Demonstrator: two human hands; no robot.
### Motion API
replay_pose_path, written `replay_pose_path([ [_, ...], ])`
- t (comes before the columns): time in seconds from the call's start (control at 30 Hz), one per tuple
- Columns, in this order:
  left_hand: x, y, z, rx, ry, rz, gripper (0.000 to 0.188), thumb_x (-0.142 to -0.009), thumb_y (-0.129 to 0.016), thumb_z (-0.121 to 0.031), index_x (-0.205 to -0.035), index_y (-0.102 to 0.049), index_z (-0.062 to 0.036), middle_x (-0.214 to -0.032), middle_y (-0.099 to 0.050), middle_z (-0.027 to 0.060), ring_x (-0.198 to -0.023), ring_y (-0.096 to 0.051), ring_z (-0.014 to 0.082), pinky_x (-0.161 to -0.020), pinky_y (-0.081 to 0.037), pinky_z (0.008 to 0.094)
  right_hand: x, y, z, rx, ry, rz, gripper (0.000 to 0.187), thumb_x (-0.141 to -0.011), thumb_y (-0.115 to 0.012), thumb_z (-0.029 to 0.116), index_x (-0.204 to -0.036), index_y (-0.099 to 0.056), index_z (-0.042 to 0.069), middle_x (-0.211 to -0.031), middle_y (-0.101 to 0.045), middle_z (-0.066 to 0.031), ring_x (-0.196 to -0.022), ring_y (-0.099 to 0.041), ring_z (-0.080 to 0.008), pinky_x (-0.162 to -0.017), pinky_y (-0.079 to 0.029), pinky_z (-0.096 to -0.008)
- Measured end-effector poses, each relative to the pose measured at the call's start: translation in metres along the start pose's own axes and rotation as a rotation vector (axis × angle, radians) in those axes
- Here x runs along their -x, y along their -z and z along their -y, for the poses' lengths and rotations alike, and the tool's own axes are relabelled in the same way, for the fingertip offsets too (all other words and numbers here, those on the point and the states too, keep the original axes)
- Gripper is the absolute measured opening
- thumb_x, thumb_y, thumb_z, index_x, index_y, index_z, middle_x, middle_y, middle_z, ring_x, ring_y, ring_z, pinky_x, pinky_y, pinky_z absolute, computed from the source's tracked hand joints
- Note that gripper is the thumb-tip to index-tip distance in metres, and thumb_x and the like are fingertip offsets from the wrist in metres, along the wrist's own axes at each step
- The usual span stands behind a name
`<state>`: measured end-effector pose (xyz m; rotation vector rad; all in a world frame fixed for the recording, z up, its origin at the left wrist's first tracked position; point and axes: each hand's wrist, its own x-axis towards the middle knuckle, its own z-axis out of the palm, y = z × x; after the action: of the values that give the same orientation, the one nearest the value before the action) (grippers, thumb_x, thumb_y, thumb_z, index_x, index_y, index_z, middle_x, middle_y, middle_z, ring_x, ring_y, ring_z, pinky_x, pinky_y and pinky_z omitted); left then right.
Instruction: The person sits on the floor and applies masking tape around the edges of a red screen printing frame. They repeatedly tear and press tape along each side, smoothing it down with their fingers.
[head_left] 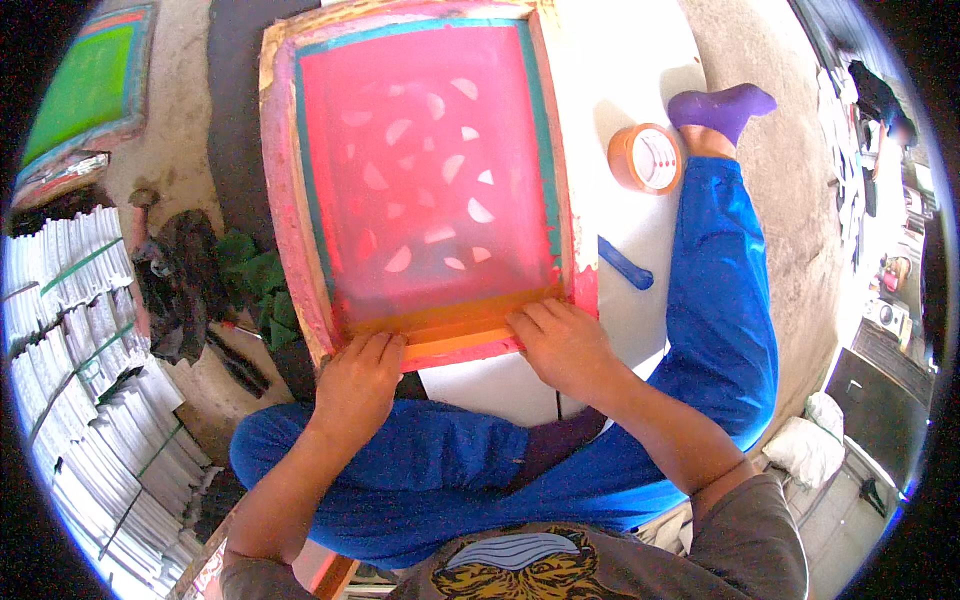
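Observation:
A wooden screen-printing frame point(279, 190) with a pink mesh and pale half-round shapes lies in front of me. A strip of orange-brown packing tape point(458, 337) runs across the frame's near end. My left hand point(358, 385) has its fingers curled at the strip's left end, the thumb mostly hidden. At the other end, my right hand point(562, 345) is closed on the tape with its fingertips pressed together over the frame's near right corner. A roll of orange packing tape point(645, 158) stands to the right, and a slim blue tool point(626, 264) lies nearer the frame.
The frame rests over a white sheet point(630, 60) on the floor. My blue-trousered legs point(722, 260) bend around the near and right sides. Bound paper stacks point(75, 350), dark cloths point(180, 270) and a green screen frame point(85, 85) lie to the left. A white sack point(808, 440) sits far right.

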<state>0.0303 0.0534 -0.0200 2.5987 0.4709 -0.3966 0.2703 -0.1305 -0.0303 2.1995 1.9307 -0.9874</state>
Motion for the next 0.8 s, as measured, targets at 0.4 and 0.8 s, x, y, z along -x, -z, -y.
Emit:
replay_pose_path([
  [0.4,-0.018,-0.010,-0.028,-0.051,-0.017,-0.079,0.034,-0.083,-0.061,-0.011,-0.114,-0.066,0.0020,-0.110,-0.069,0.0145,-0.101,-0.067,0.0295,-0.081,-0.058,0.0405,-0.017,0.000,0.029,0.004,0.029,-0.078,0.039,-0.078,-0.074,0.019,-0.112,-0.066,0.001,-0.114,-0.065,-0.0138,-0.110,-0.062,-0.0314,-0.097,-0.052,-0.0438],
  [0.8,-0.007,-0.015,-0.012,-0.057,0.077,0.198,0.031,-0.089,-0.056,-0.008,-0.117,-0.064,0.0017,-0.119,-0.067,0.0186,-0.110,-0.066,0.0344,-0.097,-0.054,0.0427,0.000,0.003,0.002,0.031,-0.153,0.044,0.033,-0.076,-0.073,0.017,-0.104,-0.066,0.001,-0.109,-0.065,-0.0151,-0.109,-0.064,-0.0315,-0.090,-0.057,-0.0436],
])
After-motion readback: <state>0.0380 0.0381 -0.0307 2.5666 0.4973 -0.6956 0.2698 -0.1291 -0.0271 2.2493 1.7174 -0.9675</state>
